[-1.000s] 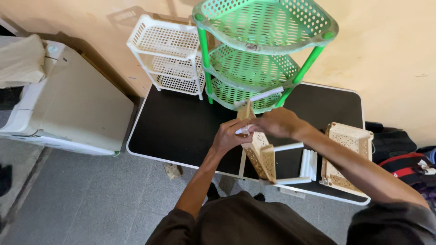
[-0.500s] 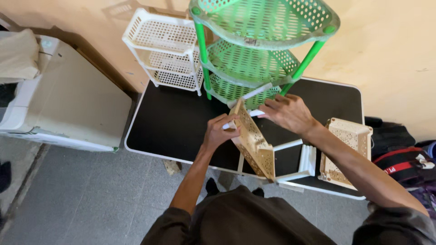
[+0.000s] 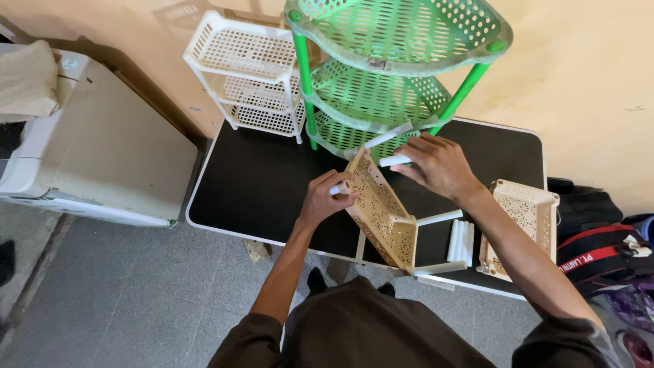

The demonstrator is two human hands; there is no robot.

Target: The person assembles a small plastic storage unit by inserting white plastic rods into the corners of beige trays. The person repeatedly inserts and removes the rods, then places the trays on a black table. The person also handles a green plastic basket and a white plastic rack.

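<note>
Head view gives me a look down onto a black table (image 3: pixel 259 184) with a white rim, pushed against a cream wall. My left hand (image 3: pixel 327 199) is closed around a short white tube (image 3: pixel 336 190) at the near corner of a beige perforated shelf tray (image 3: pixel 381 212), which stands tilted on its edge near the middle of the table. My right hand (image 3: pixel 439 163) grips the end of another white tube (image 3: pixel 395 161) at the tray's far corner, fingers curled over it, and a further white tube (image 3: pixel 387 138) sticks out just beyond. More white legs jut from the tray's lower right corner toward a small bundle of loose white tubes (image 3: pixel 461 240) lying on the table. A second beige tray (image 3: pixel 521 225) lies flat at the right end of the table, just beside that bundle. At the back stands a green three-tier corner rack (image 3: pixel 402 41), and to its left a smaller white three-tier rack (image 3: pixel 248 75). Off the table's left side I see a pale cabinet (image 3: pixel 102 163) with folded cloth (image 3: pixel 27 82) on it, and at the right a red and black bag (image 3: pixel 599 255) on the floor.
</note>
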